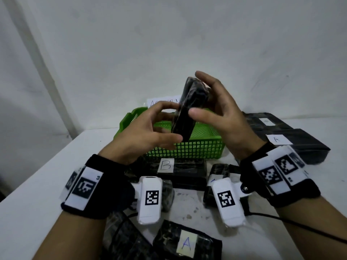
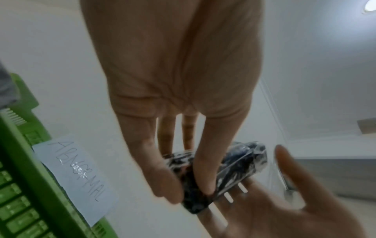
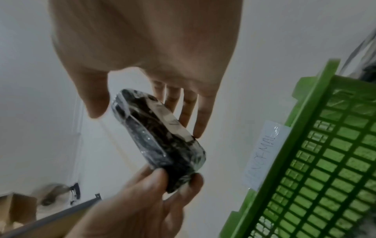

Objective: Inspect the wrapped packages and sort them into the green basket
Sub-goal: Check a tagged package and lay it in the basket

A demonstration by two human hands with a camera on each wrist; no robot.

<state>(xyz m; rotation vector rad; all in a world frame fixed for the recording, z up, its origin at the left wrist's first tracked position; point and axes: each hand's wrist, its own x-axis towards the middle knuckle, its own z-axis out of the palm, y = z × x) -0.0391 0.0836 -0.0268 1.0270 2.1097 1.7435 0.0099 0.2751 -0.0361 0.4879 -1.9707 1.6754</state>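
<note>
A black package wrapped in clear film [image 1: 187, 113] stands on end in the air above the green mesh basket [image 1: 197, 149]. My left hand [image 1: 169, 122] pinches its lower end between thumb and fingers [image 2: 207, 182]. My right hand [image 1: 202, 94] lies behind the upper part with straight fingers [image 3: 200, 122] touching the labelled face, the thumb standing just off it. The right wrist view shows the package [image 3: 160, 145] with a white strip on one side and my left hand [image 3: 179, 178] holding its bottom. A paper marked ABNORMAL [image 2: 77, 173] is taped to the basket's far rim [image 2: 20, 201].
More black wrapped packages lie on the white table: one labelled B [image 1: 180, 169] in front of the basket, one labelled A [image 1: 187, 243] near me, a stack [image 1: 293, 143] at the right. A wall stands close behind. The table's left edge [image 1: 37, 175] runs diagonally.
</note>
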